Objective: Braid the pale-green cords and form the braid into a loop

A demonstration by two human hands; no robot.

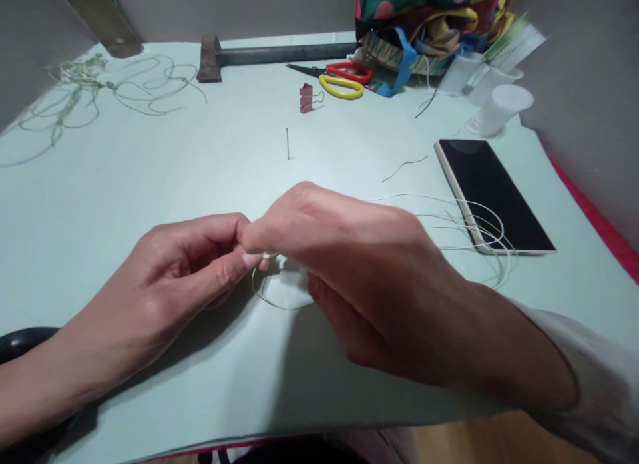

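My left hand (184, 271) is closed in a pinch, thumb against fingers, on a thin pale green cord (282, 308). A small loop of this cord hangs between my hands near the table's front. My right hand (364, 271) reaches over from the right, its fingers curled and closed at the same spot, touching the left fingertips. The knuckles hide most of its grip. Long loose strands of the cord trail out behind my right hand and curve across the corner of a dark phone (494, 191).
At the back are a hammer (210, 58), scissors (344, 81), a pink binder clip (306, 98) and a colourful cloth bundle (414, 4). A thin nail (287, 144) lies mid-table. Tangled green cord (74, 91) is far left; a white spool (504, 108) stands right.
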